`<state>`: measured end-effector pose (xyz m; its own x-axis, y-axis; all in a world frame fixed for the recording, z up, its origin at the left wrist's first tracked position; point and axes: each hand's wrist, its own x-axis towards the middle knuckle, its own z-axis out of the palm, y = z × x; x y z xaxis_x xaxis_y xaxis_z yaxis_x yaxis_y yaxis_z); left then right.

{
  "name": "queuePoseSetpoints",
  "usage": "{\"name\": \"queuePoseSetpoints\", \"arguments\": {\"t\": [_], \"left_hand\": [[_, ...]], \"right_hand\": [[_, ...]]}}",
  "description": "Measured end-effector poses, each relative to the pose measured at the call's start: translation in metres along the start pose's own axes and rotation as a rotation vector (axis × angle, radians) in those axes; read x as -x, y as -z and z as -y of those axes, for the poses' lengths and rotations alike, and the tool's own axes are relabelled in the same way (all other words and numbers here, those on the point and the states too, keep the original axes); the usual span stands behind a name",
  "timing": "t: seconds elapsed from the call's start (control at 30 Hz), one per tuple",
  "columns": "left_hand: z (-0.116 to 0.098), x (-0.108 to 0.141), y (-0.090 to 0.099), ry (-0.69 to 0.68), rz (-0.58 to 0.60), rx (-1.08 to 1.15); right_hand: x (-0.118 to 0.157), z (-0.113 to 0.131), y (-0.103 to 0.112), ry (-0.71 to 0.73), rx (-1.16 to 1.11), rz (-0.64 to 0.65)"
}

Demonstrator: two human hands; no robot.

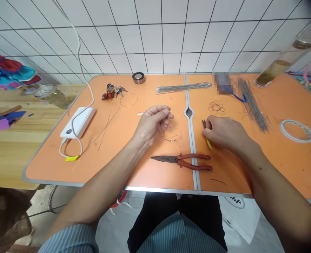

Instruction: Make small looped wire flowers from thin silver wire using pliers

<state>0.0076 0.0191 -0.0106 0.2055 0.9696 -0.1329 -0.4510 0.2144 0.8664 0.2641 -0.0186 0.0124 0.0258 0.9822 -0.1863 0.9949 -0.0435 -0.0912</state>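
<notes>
My left hand [157,121] is closed in a pinch on a very fine wire, only a short bit of which shows at the fingertips. Just below it lies a tangle of thin bent wire [172,140] with loops. My right hand [221,130] is wrapped round small pliers; their dark jaws [204,123] and a yellow handle end [209,143] stick out, the rest hidden by the fingers. Long-nose pliers [182,161] with red handles lie below, between my forearms. A flower-shaped wire piece [216,107] rests beyond my right hand.
A bundle of straight wires [183,88] lies at the back, another bundle [254,107] at right. Around them are a tape roll [139,77], keys [116,90], a white power bank [78,123] with a cable, a white ring [284,131] and a tilted glass bottle [273,72].
</notes>
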Motion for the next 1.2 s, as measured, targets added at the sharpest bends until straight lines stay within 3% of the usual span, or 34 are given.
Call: {"name": "queuePoseSetpoints", "arguments": {"t": [0.17,0.27,0.47,0.57,0.83,1.07,1.2], "left_hand": [[-0.006,-0.001,0.002,-0.037,-0.065,-0.054],[-0.007,0.002,0.0,-0.036,-0.045,-0.068],[0.002,0.015,-0.014,0.057,0.077,-0.11],[0.009,0.02,-0.019,0.094,0.127,-0.052],[0.013,0.02,-0.019,0.225,0.145,0.102],[0.014,0.019,-0.019,0.197,0.154,0.105],[0.011,0.018,-0.019,0.143,0.121,0.072]], "right_hand": [[-0.001,-0.001,-0.003,-0.007,-0.12,-0.031],[0.002,0.0,0.0,0.012,-0.298,0.008],[0.015,0.017,0.009,0.243,-1.222,0.31],[0.019,0.026,0.004,0.281,-1.487,0.414],[0.011,0.035,-0.007,0.135,-1.632,0.436],[0.011,0.035,-0.009,0.09,-1.694,0.483],[0.012,0.035,-0.01,0.135,-1.763,0.596]]}}
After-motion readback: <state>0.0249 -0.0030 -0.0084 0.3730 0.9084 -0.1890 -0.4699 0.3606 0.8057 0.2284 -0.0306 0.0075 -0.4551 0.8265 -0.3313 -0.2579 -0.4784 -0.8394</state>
